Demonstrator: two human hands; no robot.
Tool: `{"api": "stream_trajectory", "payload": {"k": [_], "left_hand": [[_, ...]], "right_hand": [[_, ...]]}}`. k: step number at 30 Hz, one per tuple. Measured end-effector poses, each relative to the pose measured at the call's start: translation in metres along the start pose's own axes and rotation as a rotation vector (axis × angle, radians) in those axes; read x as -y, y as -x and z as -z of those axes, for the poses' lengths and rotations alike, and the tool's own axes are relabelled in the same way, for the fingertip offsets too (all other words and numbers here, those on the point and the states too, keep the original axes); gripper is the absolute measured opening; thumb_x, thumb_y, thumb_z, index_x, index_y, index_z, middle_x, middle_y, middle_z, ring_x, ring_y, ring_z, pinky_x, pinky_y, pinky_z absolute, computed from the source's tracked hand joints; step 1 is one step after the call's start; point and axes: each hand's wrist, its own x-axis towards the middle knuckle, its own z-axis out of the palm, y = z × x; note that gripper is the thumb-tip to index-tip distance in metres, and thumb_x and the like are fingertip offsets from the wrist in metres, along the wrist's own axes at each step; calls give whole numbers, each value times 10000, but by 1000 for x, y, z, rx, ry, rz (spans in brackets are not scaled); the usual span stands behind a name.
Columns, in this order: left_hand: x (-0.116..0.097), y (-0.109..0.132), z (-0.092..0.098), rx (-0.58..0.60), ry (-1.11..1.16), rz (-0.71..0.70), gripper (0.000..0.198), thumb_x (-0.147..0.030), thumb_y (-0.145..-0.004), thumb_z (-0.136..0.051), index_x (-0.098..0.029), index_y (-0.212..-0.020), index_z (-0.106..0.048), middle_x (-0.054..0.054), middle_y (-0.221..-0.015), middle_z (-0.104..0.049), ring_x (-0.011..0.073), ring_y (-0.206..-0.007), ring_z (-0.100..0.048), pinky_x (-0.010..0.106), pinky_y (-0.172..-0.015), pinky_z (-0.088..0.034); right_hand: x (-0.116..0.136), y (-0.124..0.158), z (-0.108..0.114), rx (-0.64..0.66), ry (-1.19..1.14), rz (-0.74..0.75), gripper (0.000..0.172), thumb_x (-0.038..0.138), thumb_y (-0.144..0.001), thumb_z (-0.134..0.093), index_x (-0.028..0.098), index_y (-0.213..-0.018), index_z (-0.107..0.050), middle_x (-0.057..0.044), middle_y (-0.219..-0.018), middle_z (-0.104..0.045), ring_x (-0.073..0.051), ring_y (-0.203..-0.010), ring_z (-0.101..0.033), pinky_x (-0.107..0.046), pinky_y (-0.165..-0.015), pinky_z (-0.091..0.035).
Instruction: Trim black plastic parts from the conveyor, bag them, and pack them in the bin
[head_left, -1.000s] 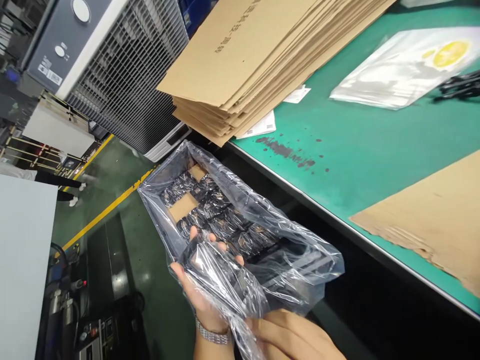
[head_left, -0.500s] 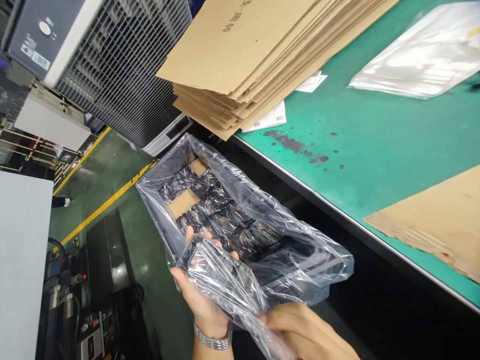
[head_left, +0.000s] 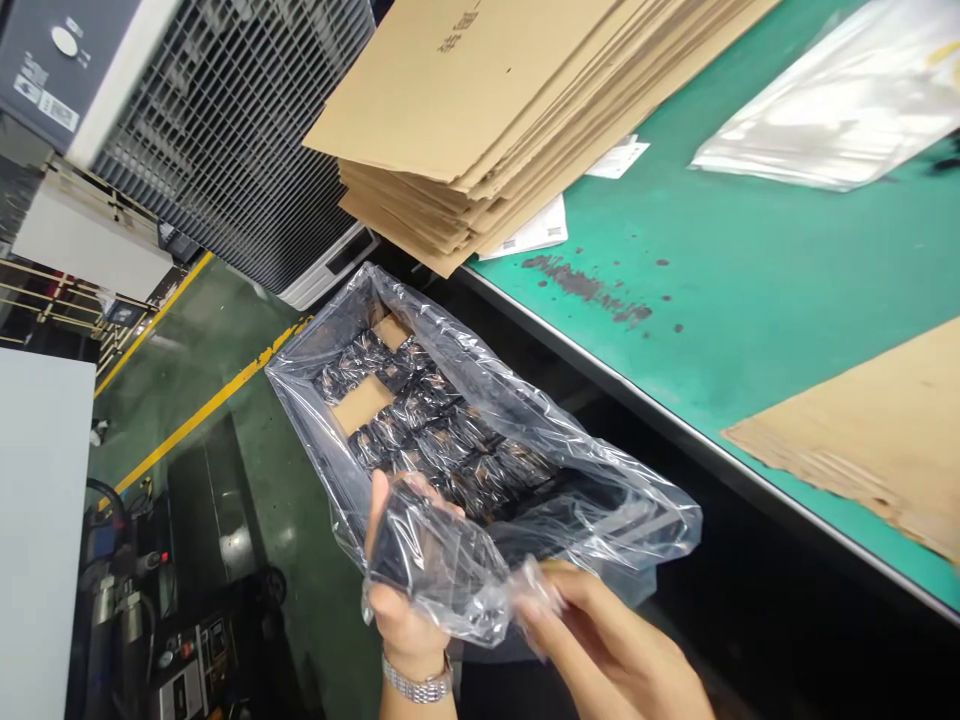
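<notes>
My left hand (head_left: 397, 600), with a metal wristwatch, is shut on a black moulded part (head_left: 420, 545) wrapped in clear plastic film. My right hand (head_left: 600, 640) pinches a gathered fold of the clear plastic bag (head_left: 525, 590) just to the right of that part. The bag lines an open box (head_left: 315, 370) below the table edge. Inside, several rows of black parts (head_left: 442, 445) wrapped in film sit around a cardboard divider (head_left: 362, 405). The box's lower end is hidden by the film.
A tall stack of flat cardboard sheets (head_left: 480, 110) overhangs the green work table (head_left: 720, 330), whose metal edge runs beside the box. A silvery bag (head_left: 832, 110) and a cardboard sheet (head_left: 855, 450) lie on it. A grey grilled machine (head_left: 225, 130) stands beyond, above a green floor with yellow line (head_left: 210, 400).
My left hand has raised and turned the wrapped black part, and my right hand has moved up to the gathered film. The whole view has shifted slightly left.
</notes>
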Motion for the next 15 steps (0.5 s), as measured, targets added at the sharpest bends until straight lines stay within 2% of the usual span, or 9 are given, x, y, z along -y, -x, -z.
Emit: {"api": "stream_trajectory", "payload": {"k": [2,4,6,8,10,11,13,15], "left_hand": [[-2,-2,7,199,-205,-104,723,-690,-618,-502,-359,-1256,-421,59,-1171,-500,234,-961,-524,405,-832,-454],[-7,-7,11,429,-459,-186,757,-649,-591,-575,-344,-1265,-416,78,-1162,-479,257,-992,-497,424,-851,-430],[-13,-13,12,615,-699,-231,800,-621,-558,-625,-341,-1275,-404,91,-1162,-461,276,-1023,-472,447,-873,-409],[-17,-19,11,705,-881,-261,831,-618,-551,-628,-347,-1293,-370,96,-1166,-445,273,-1032,-462,455,-888,-399],[-17,-23,12,689,-1008,-284,854,-641,-563,-596,-334,-1316,-334,103,-1160,-429,271,-1051,-450,448,-903,-395],[-15,-24,14,639,-1054,-287,870,-668,-571,-561,-315,-1328,-317,109,-1163,-418,275,-1069,-441,444,-915,-390],[-7,-27,18,459,-1131,-253,841,-710,-642,-418,-265,-1345,-297,129,-1194,-390,282,-1129,-404,433,-950,-368],[5,-34,24,184,-1193,-162,690,-628,-781,-246,-238,-1348,-292,140,-1264,-351,268,-1205,-339,420,-990,-328]], "right_hand": [[-4,-7,-10,6,-195,-369,211,330,-738,-602,193,-608,-507,52,-482,-456,-76,-413,-403,-187,-381,-335],[-6,-16,-19,43,-423,-636,278,364,-660,-667,185,-573,-473,79,-448,-397,-55,-387,-346,-180,-385,-310],[-7,-25,-26,49,-597,-764,273,323,-573,-728,179,-585,-496,79,-458,-425,-61,-413,-392,-188,-435,-352],[-4,-33,-31,56,-662,-808,249,286,-518,-754,173,-622,-558,53,-498,-502,-96,-477,-475,-215,-496,-404],[-3,-38,-35,65,-665,-824,238,294,-527,-749,170,-683,-618,16,-575,-582,-129,-538,-527,-236,-532,-430],[-3,-40,-37,70,-669,-835,234,310,-546,-740,173,-706,-637,1,-613,-610,-138,-558,-541,-242,-544,-437],[-8,-44,-41,71,-701,-846,241,375,-576,-721,184,-708,-656,-25,-689,-648,-159,-617,-569,-260,-589,-457],[-20,-50,-48,69,-696,-806,332,505,-611,-664,195,-729,-667,-60,-794,-668,-204,-731,-596,-306,-672,-474]]}}
